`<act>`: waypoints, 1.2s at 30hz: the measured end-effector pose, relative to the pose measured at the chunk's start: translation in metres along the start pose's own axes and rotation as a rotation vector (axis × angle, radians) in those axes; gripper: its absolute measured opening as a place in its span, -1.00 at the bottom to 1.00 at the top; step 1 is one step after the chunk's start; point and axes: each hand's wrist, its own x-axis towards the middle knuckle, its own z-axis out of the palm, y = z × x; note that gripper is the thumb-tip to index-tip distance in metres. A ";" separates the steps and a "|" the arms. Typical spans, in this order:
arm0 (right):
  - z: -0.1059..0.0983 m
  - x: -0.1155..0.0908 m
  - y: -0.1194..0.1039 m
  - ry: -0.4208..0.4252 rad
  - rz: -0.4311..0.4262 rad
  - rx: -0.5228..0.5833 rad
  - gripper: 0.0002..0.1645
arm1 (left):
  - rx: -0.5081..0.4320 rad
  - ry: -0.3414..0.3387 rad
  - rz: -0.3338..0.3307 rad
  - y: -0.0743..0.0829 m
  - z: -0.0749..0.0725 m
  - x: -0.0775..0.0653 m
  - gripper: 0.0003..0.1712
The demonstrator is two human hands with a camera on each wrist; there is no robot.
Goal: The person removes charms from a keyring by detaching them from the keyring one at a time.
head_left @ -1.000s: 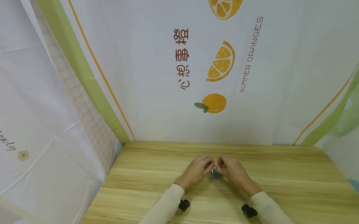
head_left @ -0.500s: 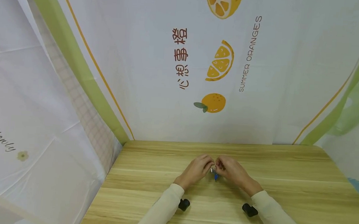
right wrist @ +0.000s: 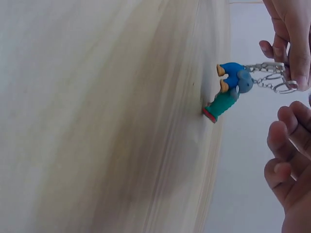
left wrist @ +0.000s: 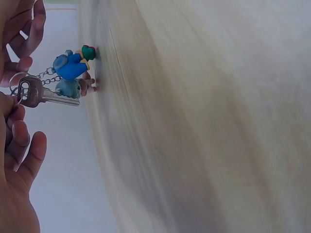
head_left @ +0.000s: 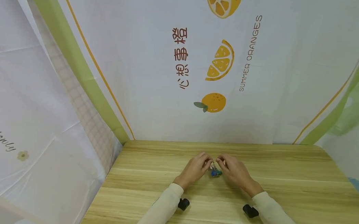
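My left hand (head_left: 194, 168) pinches a metal key ring (right wrist: 285, 87) between thumb and fingertips. From the ring hang a silver key (left wrist: 60, 99) and small figurine charms on short chains. One figurine (left wrist: 73, 69) is blue with a grey head and yellow feet; another figurine (right wrist: 223, 104) is green with a red base. In the left wrist view, a teal-headed charm (left wrist: 69, 88) sits partly behind the key. The charms dangle down close to the tabletop. My right hand (head_left: 234, 172) is just right of the ring, its fingers loosely bent and holding nothing.
The wood-grain table (head_left: 150, 182) spreads under both arms. Two black objects (head_left: 183, 204) show beside the forearms, one at each wrist. A white cloth (head_left: 154, 117) printed with oranges rises behind the table's far edge, and more cloth hangs at both sides.
My right fingers have come off the ring and drawn slightly away. The charms, earlier partly hidden between the hands, now hang in fuller view from my left hand, with green showing beside the blue.
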 end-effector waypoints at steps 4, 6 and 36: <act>0.002 0.000 -0.001 -0.017 -0.001 0.014 -0.94 | 0.009 0.015 -0.003 0.002 -0.001 0.001 -0.80; 0.004 0.000 -0.001 -0.018 -0.008 0.021 -0.92 | 0.007 0.017 -0.007 0.004 -0.001 0.002 -0.80; 0.004 -0.002 -0.009 0.049 -0.072 0.082 -0.82 | 0.008 0.030 -0.030 0.002 -0.004 0.002 -0.95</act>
